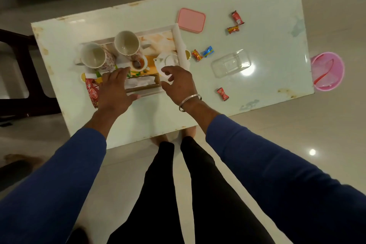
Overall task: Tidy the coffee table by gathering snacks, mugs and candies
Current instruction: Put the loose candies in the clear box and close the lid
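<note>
Nearest the camera, both forearms in blue sleeves reach up the frame from its lower corners to the white tray (176,31) left of centre on the pale surface (257,16). The left hand (114,89) lies spread and flat over the tray's near edge, fingers (123,70) straight and holding nothing; under its left side a red snack packet (92,90) pokes out. The right hand (179,83), with a metal bangle (189,102) at the wrist, hovers over the tray's near right corner, its fingers loosely curled and apart; they look to close on nothing, though whether they touch the small white teapot (168,60) just above them I cannot tell.

On the tray beyond the hands stand two empty mugs (93,55) (125,42) and a smaller cup (138,63).

The relation that matters, I judge, is this: the loose candies all lie right of the tray, so the right hand is the nearer one. Closest is a red candy (222,94) to its right at centre right of the frame; next, up and to the right of its fingers, a red-and-yellow candy (196,55) and a blue candy (208,51), just beside the tray's right rail. Beyond these sit a clear container (230,64) and a pink lid (191,20), and farthest, in the upper right, two more red candies (233,29) (237,17). A pink bin (327,71) stands off the surface's right end.
</note>
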